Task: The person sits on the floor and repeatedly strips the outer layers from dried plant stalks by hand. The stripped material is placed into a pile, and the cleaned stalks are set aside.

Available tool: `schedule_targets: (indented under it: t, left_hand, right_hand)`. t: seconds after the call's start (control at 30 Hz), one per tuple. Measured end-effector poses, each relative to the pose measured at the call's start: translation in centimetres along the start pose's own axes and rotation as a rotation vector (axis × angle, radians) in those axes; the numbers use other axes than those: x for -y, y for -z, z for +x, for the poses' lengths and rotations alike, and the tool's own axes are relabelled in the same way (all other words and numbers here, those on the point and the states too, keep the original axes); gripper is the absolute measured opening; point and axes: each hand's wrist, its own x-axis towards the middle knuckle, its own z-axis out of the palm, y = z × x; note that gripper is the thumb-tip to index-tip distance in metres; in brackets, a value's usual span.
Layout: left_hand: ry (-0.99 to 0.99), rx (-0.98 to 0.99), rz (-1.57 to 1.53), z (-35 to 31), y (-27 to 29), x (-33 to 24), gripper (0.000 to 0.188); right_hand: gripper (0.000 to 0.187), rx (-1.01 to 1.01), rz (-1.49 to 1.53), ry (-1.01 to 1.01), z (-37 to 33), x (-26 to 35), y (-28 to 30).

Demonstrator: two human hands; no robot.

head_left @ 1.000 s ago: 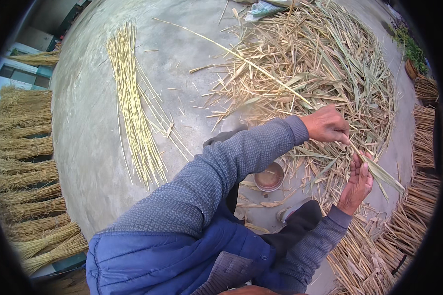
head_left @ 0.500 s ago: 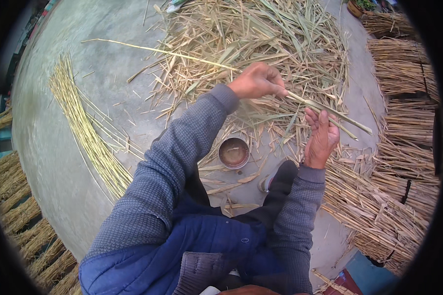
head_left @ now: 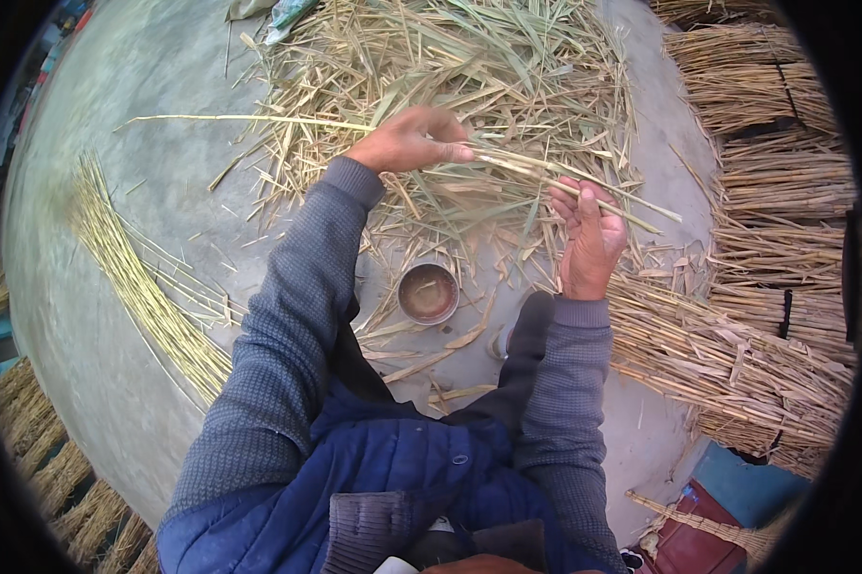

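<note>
A long, thin, yellowish reed stalk (head_left: 249,120) runs across in front of me, its thin tip pointing far left. My left hand (head_left: 414,141) is closed around its middle, thumb stretched along it. To the right of that hand, the stalk parts into two strands, and a dry leaf sheath seems to be coming away. My right hand (head_left: 589,234) pinches the lower strand near the right end, fingers bent and palm facing up. Both hands are above the near edge of a heap of dry leaves and husks (head_left: 450,72).
A round metal bowl (head_left: 429,320) stands on the concrete floor between my feet. Cleaned yellow stalks (head_left: 149,292) lie in a bundle at left. Unpeeled reeds (head_left: 708,344) lie close on my right, with tied bundles (head_left: 785,182) stacked beyond. More bundles (head_left: 63,478) line the lower left.
My left hand has slid left along the stalk, widening the gap between my hands. More of the split length shows. The right hand keeps its hold, and the whole view has shifted slightly.
</note>
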Motion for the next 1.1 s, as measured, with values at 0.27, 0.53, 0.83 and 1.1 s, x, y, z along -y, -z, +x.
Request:
schedule_targets:
  t: [0.27, 0.53, 0.83, 1.1]
  left_hand:
    - [0.141, -0.103, -0.193, -0.2, 1.5, 1.3, 0.021]
    - [0.14, -0.735, -0.841, -0.8, 6.2, 1.9, 0.018]
    - [-0.333, -0.526, 0.491, 0.0, 1.0, 0.6, 0.023]
    - [-0.24, -0.129, 0.18, -0.2, -3.9, -3.2, 0.024]
  right_hand:
    - [0.029, 0.028, 0.014, 0.055, 0.0, 0.1, 0.2]
    - [0.025, -0.024, -0.025, 0.028, 0.0, 0.5, 1.3]
    - [0.039, -0.088, -0.069, -0.035, 0.4, -0.5, 0.0]
    - [0.037, -0.02, -0.018, -0.035, 0.6, -0.3, -1.1]
